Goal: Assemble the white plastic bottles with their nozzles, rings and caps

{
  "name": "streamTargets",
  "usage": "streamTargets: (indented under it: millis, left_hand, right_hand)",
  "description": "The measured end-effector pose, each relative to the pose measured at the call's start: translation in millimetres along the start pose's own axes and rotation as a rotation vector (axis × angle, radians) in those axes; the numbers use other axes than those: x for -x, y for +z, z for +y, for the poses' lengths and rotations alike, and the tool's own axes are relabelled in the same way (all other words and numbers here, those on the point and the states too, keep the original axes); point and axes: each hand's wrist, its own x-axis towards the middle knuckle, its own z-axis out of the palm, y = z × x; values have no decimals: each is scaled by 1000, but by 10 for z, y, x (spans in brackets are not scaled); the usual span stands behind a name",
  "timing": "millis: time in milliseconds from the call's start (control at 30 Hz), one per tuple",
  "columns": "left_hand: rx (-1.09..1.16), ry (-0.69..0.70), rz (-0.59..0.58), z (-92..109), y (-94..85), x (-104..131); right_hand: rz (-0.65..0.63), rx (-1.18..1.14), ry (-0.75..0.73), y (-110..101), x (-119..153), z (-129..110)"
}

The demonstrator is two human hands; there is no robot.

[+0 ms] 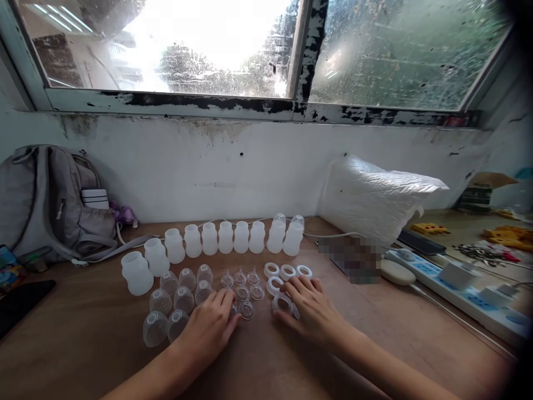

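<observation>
My left hand is closed at the lower left edge of a group of clear nipples, its fingers partly covering one. To its left stand several clear domed caps. My right hand has its fingers curled round a translucent ring at the front of several white rings; it partly hides others beneath the palm. A row of frosted bottles stands behind, and two bottles at its right end wear clear caps.
A grey backpack and a black phone lie at the left. On the right are a white plastic bag, a power strip with plugs, a cable and a beige oval object. A wall with windows rises behind.
</observation>
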Motion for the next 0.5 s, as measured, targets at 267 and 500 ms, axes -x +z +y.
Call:
streamTargets:
  millis: [267, 500]
  left_hand:
    - [219, 146, 60, 161, -54, 139]
    - [557, 34, -111, -21, 311, 273]
  right_hand:
    - [172, -140, -63, 151, 77, -92]
    - [299, -502, -415, 83, 148, -406]
